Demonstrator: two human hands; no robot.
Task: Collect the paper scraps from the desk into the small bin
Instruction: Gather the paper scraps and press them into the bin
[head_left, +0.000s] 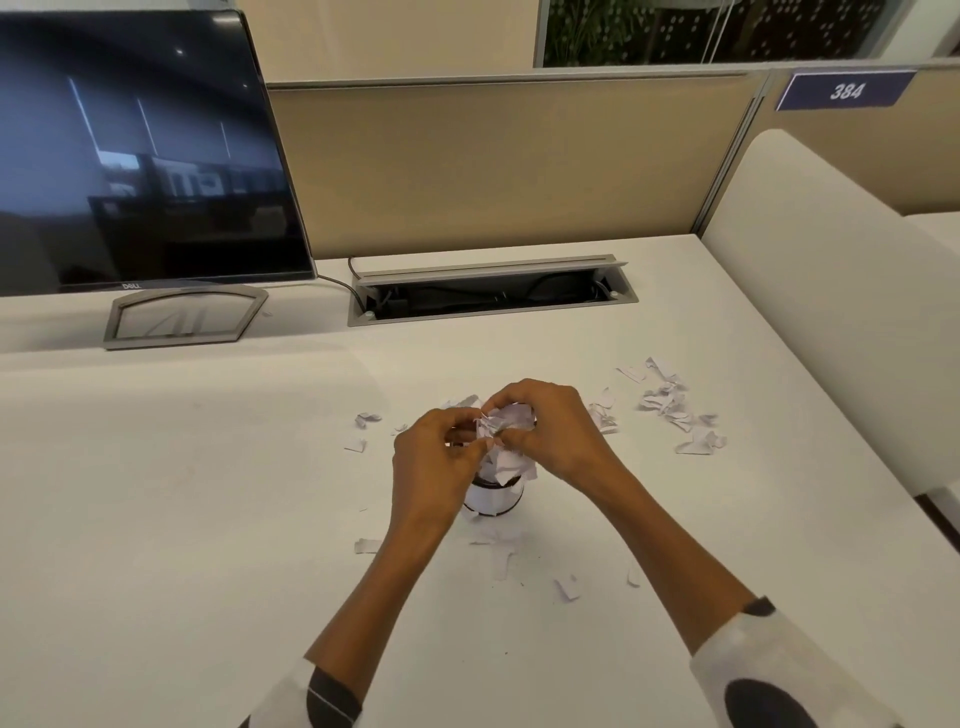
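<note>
Pinching a crumpled wad of paper (506, 423) between them, the left hand (434, 460) and right hand (553, 434) each keep a closed grip on it, fingers curled inward, directly above the small bin (493, 501). The wad is pale, creased and ragged-edged, with torn strips hanging into the bin's mouth. The bin is a short white cylinder with a dark rim, standing upright on the smooth white tabletop (208, 493). Both forearms reach forward, wrists bent down. Loose paper scraps (670, 405) lie scattered to the right, and more scraps (498, 551) lie just in front of the bin.
</note>
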